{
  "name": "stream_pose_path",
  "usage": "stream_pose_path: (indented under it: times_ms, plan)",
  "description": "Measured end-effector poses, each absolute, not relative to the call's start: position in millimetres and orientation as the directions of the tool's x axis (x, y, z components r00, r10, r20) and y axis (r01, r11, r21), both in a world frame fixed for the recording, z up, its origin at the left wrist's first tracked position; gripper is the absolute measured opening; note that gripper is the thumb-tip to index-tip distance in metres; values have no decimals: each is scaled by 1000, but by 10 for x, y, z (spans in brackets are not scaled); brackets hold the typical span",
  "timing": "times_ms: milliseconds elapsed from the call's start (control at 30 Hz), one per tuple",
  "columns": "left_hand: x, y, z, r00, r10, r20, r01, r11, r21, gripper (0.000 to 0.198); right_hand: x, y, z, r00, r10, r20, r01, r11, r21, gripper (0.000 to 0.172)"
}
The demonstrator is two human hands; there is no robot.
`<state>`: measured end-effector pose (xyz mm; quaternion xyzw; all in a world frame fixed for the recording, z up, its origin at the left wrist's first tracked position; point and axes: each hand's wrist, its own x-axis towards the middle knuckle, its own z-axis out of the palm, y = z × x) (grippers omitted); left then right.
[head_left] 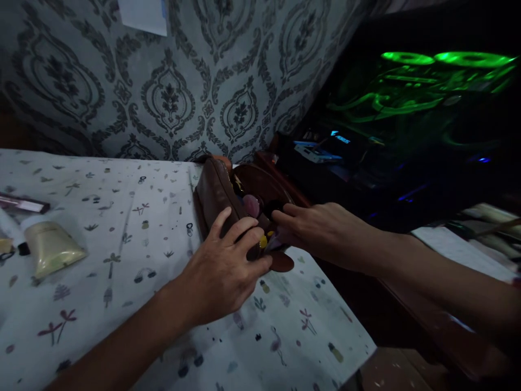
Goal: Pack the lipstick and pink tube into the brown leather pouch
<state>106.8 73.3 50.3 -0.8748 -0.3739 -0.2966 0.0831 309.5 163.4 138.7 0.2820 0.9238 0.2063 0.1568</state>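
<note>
A brown leather-look pouch [217, 187] lies unzipped on the patterned cloth, its opening facing right. My left hand [232, 260] is closed on the pouch's near side, thumb at the lower rim and fingers over the side. Inside the opening sit a round pink item [251, 205] and some small yellow pieces [264, 241]. At the opening's right, my right hand [305, 225] has its fingers pinched together. Something greyish-purple shows beneath those fingers, but what they hold is too dark to make out. A brown oval flap [282, 262] sticks out below the pouch.
A squeeze tube [52, 247] and a slim dark-pink tube [24, 203] lie on the white printed tablecloth [122, 326] at left. Patterned wallpaper [171, 98] rises behind. To the right stands a dark computer case with green-lit fans [474, 58].
</note>
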Motion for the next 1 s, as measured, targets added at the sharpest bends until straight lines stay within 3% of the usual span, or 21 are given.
stream_pose_path:
  times_ms: [100,300,600,833,1000]
  plan:
    - [1065,734,501,544,598,589,705,-706,67,25,3038,1602,1362,-761,614,-210,458,738,495,11]
    - [1057,736,487,557,600,574,708,-705,50,26,2918,1660,1392,-618,725,-305,602,685,411,11]
    - [1052,747,480,556,597,578,704,-708,55,24,3011,1683,1393,-600,728,-331,753,654,72,13]
    - [1087,752,608,536,634,558,709,-697,111,25,2970,1621,1415,-584,755,-297,730,649,214,10]
    - [1146,1050,1044,558,782,278,773,-612,170,30,3064,1499,1295,-612,781,-125,690,605,398,15]
